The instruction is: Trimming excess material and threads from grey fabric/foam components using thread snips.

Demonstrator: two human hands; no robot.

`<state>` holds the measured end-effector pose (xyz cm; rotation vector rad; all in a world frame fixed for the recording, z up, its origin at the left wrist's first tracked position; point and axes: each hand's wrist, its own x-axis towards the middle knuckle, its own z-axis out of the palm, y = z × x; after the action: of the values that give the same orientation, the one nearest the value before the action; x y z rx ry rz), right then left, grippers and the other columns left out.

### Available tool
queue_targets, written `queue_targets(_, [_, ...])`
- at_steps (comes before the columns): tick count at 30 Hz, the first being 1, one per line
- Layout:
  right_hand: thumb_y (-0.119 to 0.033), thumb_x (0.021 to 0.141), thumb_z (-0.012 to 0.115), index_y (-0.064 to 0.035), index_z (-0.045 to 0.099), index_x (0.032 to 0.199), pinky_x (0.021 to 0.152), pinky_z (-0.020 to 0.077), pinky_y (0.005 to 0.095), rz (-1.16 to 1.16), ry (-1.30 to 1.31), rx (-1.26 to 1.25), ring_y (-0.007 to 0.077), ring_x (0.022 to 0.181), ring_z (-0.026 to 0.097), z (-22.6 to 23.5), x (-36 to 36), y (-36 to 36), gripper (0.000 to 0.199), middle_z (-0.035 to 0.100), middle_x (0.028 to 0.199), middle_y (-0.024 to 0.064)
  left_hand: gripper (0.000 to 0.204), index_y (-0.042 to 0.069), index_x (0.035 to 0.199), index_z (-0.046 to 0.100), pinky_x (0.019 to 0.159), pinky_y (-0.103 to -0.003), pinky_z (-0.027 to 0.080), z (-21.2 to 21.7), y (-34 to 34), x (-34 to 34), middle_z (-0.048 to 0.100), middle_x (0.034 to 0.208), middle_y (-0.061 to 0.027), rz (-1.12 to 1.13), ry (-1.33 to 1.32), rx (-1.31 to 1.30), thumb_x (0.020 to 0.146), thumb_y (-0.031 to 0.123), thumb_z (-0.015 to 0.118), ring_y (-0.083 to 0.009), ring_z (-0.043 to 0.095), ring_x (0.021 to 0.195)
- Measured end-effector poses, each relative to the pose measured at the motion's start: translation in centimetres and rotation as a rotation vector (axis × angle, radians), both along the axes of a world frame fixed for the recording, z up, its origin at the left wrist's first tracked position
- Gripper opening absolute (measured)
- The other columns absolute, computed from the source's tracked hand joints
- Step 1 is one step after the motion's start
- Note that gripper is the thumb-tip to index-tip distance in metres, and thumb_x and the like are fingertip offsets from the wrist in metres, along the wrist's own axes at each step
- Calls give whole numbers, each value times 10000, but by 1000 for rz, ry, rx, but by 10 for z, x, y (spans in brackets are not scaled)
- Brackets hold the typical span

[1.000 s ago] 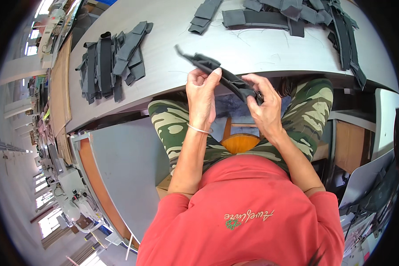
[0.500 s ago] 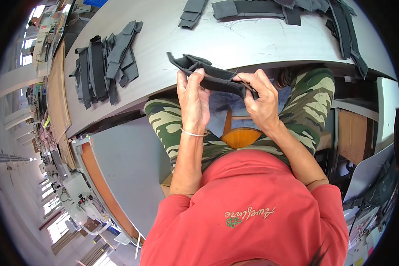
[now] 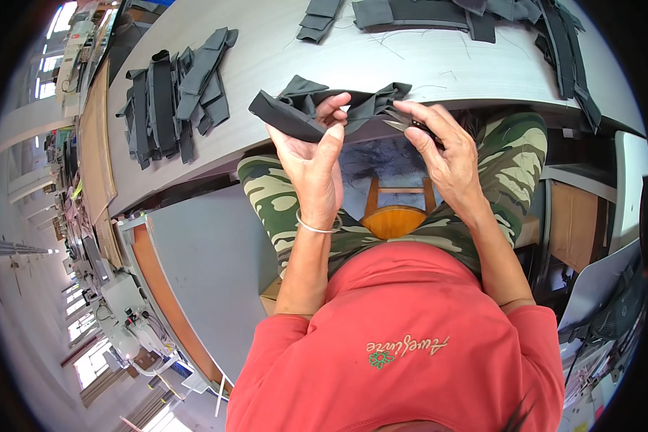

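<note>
Over the table's near edge, my left hand grips a folded dark grey fabric piece between thumb and fingers. The cloth spreads out to both sides of the hand, with loose folds standing up at its far side. My right hand is closed around small thread snips, mostly hidden in the palm. Their metal tips point left, close to the fabric's right end; whether they touch it I cannot tell.
A pile of dark grey fabric strips lies at the left of the pale table. More strips lie along the far side, and several hang over the right edge. Loose threads are scattered about. A wooden stool stands between my knees.
The fabric has been turned and opened out in my left hand. My right hand has let go of its end and moved right, and the snips' tips now show.
</note>
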<state>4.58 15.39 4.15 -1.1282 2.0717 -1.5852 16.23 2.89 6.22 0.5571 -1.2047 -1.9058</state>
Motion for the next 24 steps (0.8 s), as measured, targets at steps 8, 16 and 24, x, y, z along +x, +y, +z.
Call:
queue_targets(8, [-89, 855, 612, -81, 682, 1011, 621, 483, 288, -42, 29, -91, 203, 708, 635, 3, 3, -3, 171, 664, 851, 73, 705, 84, 1351, 241, 883, -308, 411, -1, 6, -2, 557, 1138, -253, 6, -2, -124, 778, -5, 642, -199, 528, 946])
queue_targets(16, [-79, 823, 635, -95, 691, 975, 612, 477, 303, -46, 182, -102, 214, 686, 620, 5, 1, -3, 163, 656, 806, 59, 702, 85, 1346, 245, 891, -320, 406, 1, 10, -1, 554, 1144, -257, -33, -10, -117, 776, 13, 648, -208, 525, 952])
queue_targets(24, [-97, 815, 648, -88, 690, 943, 630, 479, 305, -28, 372, -6, 223, 703, 627, 11, -2, 2, 135, 654, 779, 36, 705, 78, 1344, 252, 879, -321, 403, -2, 9, -1, 548, 1150, -216, -44, -10, -129, 764, 7, 646, -230, 539, 1020])
